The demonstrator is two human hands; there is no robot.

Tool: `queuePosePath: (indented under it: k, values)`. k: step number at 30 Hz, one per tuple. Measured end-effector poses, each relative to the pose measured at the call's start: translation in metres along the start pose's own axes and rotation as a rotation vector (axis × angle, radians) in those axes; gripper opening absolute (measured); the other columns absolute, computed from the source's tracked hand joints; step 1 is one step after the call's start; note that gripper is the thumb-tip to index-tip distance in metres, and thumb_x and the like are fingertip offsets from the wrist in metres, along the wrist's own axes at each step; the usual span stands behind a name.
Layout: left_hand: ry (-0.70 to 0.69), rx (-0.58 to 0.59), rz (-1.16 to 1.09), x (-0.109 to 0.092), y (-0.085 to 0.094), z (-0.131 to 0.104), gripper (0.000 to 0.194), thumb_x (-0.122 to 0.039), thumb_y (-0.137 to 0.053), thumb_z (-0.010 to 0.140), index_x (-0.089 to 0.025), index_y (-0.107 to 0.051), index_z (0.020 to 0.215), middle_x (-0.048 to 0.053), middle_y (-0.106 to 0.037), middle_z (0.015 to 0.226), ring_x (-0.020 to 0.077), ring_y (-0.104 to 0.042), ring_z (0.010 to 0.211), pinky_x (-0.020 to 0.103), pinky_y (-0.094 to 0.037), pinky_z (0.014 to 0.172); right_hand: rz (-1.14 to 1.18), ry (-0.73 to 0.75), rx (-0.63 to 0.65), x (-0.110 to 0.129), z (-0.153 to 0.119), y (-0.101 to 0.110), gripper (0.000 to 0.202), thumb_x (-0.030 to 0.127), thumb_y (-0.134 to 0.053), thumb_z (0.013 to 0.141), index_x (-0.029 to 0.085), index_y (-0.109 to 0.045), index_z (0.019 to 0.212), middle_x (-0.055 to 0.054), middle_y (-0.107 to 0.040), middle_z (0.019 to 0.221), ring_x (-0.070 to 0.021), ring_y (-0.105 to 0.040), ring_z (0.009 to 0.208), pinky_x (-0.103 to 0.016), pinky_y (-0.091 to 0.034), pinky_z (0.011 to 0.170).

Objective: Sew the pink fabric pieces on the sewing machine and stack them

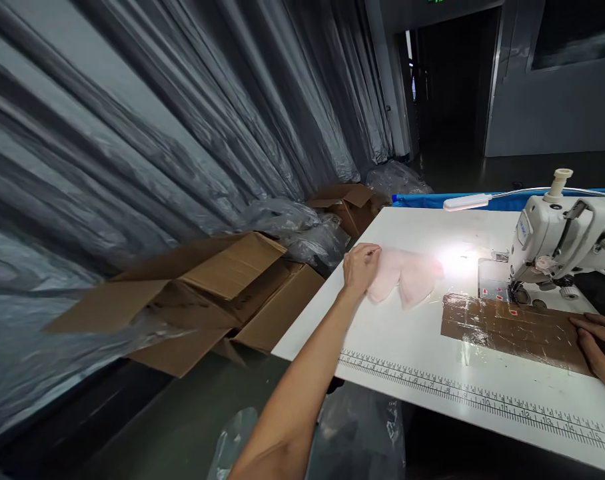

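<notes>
At the far left end of the white sewing table (pixel 417 340), my left hand (pixel 361 269) pinches the edge of a thin, pale pink fabric piece (pixel 415 279). The fabric lies spread on the tabletop with a notch in its near edge. My right hand (pixel 602 343), cut off by the right edge of the view, rests with fingers apart on the end of a brown, tape-covered cardboard strip (pixel 512 330). Behind that strip stands a white sewing machine (pixel 557 233), its lamp lighting the table just right of the fabric.
A printed ruler scale (pixel 447 390) runs along the table's near edge. Left of the table are an open cardboard box (pixel 222 280), clear plastic bags (pixel 312 237) and a second box (pixel 350 207). A silver-grey curtain (pixel 182 120) hangs behind them. A lamp wand (pixel 466 202) juts over the far edge.
</notes>
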State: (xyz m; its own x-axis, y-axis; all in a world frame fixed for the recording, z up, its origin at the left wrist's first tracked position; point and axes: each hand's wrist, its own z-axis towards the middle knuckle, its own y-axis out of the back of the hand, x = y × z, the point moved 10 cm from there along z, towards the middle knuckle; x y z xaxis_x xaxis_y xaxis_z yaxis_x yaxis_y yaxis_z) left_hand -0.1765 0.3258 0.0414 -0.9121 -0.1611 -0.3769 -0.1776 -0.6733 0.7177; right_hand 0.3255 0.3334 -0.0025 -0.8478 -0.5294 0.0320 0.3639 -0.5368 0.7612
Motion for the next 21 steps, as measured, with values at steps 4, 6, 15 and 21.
queuePosePath:
  k: [4,6,15,21]
  values:
    - [-0.218,-0.046,-0.073,-0.035,0.013,-0.005,0.024,-0.029,-0.047,0.095,-0.018,-0.068,0.093,0.009,-0.075,0.090,0.0200,-0.070,0.086,0.031,-0.053,0.083,0.104,-0.155,0.070,-0.003,0.007,-0.003,0.043,0.041,-0.040,0.092,0.024,-0.080,0.095,-0.010,-0.074,0.099,-0.0315,-0.065,0.092,-0.048,-0.052,0.075]
    - [-0.339,-0.014,-0.117,-0.058,0.015,-0.012,0.024,-0.031,-0.049,0.095,-0.020,-0.069,0.089,0.007,-0.074,0.081,0.0185,-0.070,0.076,0.027,-0.053,0.072,0.191,-0.205,0.049,-0.002,0.010,0.003,0.042,0.039,-0.042,0.091,0.022,-0.079,0.095,-0.011,-0.073,0.099,-0.0319,-0.065,0.093,-0.050,-0.052,0.079]
    - [-1.171,-0.078,-0.197,-0.225,0.061,-0.153,0.036,-0.002,-0.050,0.094,-0.019,-0.060,0.123,0.005,-0.077,0.092,0.0125,-0.073,0.075,0.020,-0.055,0.060,1.641,-0.895,0.836,0.112,-0.015,-0.035,0.057,0.065,-0.072,0.079,0.013,-0.068,0.099,-0.015,-0.071,0.098,-0.0224,-0.071,0.083,-0.037,-0.061,0.078]
    - [-1.223,0.186,-0.509,-0.281,0.064,-0.204,0.042,-0.028,-0.052,0.100,-0.010,-0.046,0.138,0.009,-0.076,0.099,0.0169,-0.072,0.086,0.028,-0.061,0.072,1.762,-0.957,0.887,0.149,-0.011,-0.048,0.043,0.041,-0.089,0.066,0.012,-0.067,0.090,-0.007,-0.072,0.084,-0.0123,-0.067,0.072,-0.018,-0.054,0.063]
